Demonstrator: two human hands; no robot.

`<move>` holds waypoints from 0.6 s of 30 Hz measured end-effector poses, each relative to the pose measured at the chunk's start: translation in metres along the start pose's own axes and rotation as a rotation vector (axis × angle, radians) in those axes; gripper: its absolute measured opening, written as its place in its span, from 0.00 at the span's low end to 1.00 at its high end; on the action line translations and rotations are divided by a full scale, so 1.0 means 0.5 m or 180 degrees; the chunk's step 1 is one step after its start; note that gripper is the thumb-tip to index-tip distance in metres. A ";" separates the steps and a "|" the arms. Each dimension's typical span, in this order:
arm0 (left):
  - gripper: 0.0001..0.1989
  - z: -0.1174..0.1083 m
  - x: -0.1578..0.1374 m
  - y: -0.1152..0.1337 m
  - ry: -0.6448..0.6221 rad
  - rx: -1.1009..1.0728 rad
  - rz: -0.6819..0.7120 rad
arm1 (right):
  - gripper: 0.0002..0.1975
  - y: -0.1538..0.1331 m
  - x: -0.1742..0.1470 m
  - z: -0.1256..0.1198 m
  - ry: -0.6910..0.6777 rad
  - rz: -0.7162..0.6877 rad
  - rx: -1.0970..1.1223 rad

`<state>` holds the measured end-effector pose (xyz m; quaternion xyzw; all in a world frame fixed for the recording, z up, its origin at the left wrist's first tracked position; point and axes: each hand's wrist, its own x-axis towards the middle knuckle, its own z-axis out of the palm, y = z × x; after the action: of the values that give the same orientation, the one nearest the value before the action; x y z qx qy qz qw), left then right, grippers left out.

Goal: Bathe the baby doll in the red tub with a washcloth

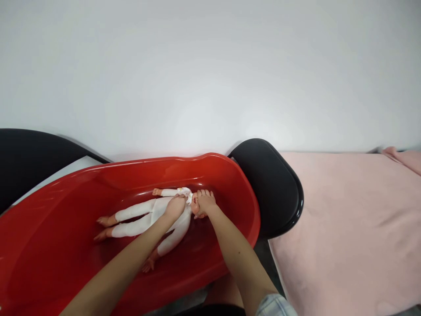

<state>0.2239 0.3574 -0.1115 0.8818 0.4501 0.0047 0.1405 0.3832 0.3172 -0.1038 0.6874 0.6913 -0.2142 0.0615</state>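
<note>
A baby doll (134,226) in white clothing lies on its back inside a red baby bathtub (75,210). Its head points right and its bare feet point left. My left hand (176,207) is closed at the doll's upper chest, gripping the clothing by the collar; its fingertips are partly hidden. Around the top and side of the doll's head (194,208) my right hand (205,202) is wrapped, covering much of it. The doll's arms lie out to either side, one partly behind my left forearm.
A black rounded seat (269,188) stands against the tub's right end. Farther right, a pink cloth (342,228) covers a flat surface. A large black curved object (29,162) is behind the tub at left. A pale wall (210,79) rises behind everything.
</note>
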 end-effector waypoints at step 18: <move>0.17 0.004 -0.095 0.017 -0.0195 0.0163 0.0556 | 0.66 -0.003 -0.005 -0.004 0.0066 -0.0040 0.0042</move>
<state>0.2027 0.3144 -0.1055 0.9207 0.3671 -0.0215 0.1306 0.3825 0.3157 -0.1009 0.6856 0.6948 -0.2120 0.0484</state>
